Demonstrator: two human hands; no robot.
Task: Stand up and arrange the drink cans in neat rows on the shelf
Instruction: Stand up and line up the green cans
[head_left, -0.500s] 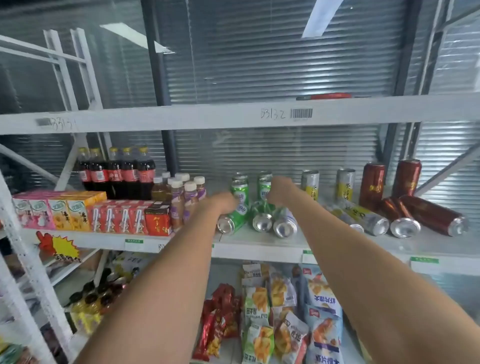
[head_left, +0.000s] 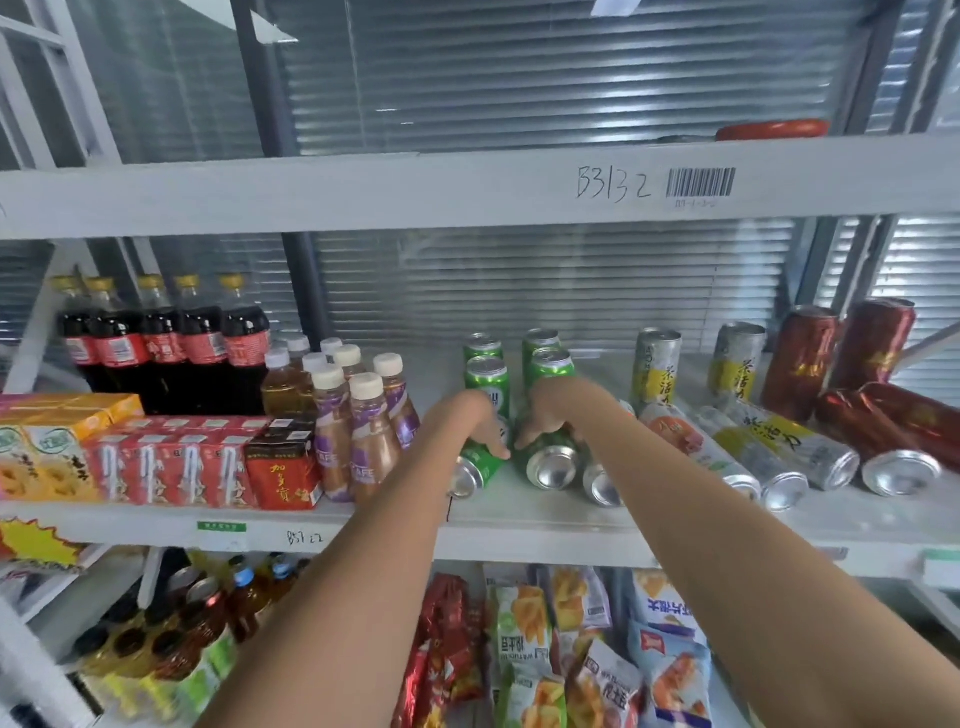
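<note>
The shelf (head_left: 519, 512) carries the drinks at chest height, so both arms reach up and forward to it. Four green cans (head_left: 487, 375) already stand in two short rows at the back, likely the pattern being built. Three more green cans lie on their sides in front, ends toward the camera. The left hand (head_left: 475, 423) curls over the leftmost lying can (head_left: 475, 467), apparently gripping it to tip it upright. The right hand (head_left: 545, 415) closes its fingers over the middle lying can (head_left: 550, 460) the same way; the third (head_left: 600, 483) lies untouched just beside. To the right, two silver-yellow cans (head_left: 657, 369) stand.
</note>
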